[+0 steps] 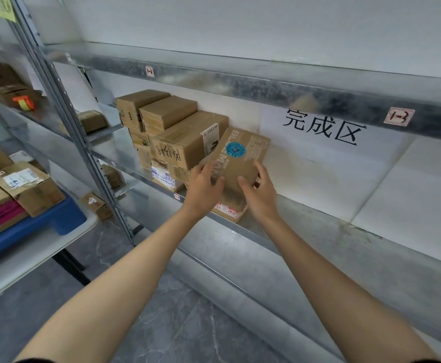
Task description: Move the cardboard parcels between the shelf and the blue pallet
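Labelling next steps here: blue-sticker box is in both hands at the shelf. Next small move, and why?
Probably level the box and set it on the flat parcel below, against the stack. The left hand and right hand grip its near end; it is tilted, beside the stack, not lying flat. Whether it is coming or going is a guess.

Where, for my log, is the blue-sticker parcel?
Mid head view, the blue-sticker parcel is held tilted by left hand and right hand, over the shelf, right of the parcel stack.
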